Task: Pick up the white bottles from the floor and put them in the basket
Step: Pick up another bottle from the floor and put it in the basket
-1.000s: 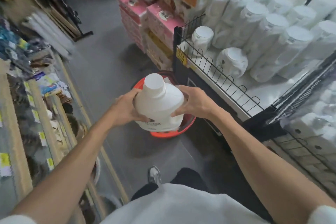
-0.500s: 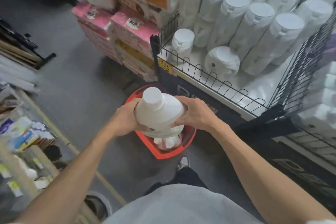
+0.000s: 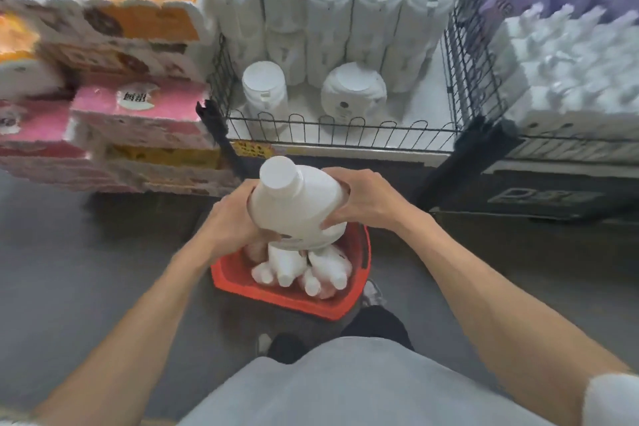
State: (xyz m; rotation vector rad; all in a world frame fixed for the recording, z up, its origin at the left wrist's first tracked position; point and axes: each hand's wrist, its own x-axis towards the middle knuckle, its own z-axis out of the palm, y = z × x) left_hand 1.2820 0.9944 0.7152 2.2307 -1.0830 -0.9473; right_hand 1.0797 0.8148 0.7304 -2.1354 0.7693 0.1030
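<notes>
I hold a large white bottle (image 3: 294, 204) with a wide white cap between both hands, directly above the red basket (image 3: 290, 301) on the floor. My left hand (image 3: 231, 221) grips its left side and my right hand (image 3: 363, 197) grips its right side. The bottle is tilted, with its cap pointing up and toward the shelf. Several smaller white bottles (image 3: 297, 270) lie inside the basket, partly hidden under the held bottle.
A wire-fenced shelf (image 3: 339, 135) straight ahead carries several white bottles (image 3: 345, 28). Stacked tissue packs (image 3: 114, 79) stand at the left, purple and white bottles (image 3: 567, 28) at the right. Grey floor surrounds the basket; my shoe (image 3: 373, 290) is beside it.
The view has swung to the right and now faces the shelf squarely. The held bottle stays in both hands over the basket, and more of the basket's contents show below it.
</notes>
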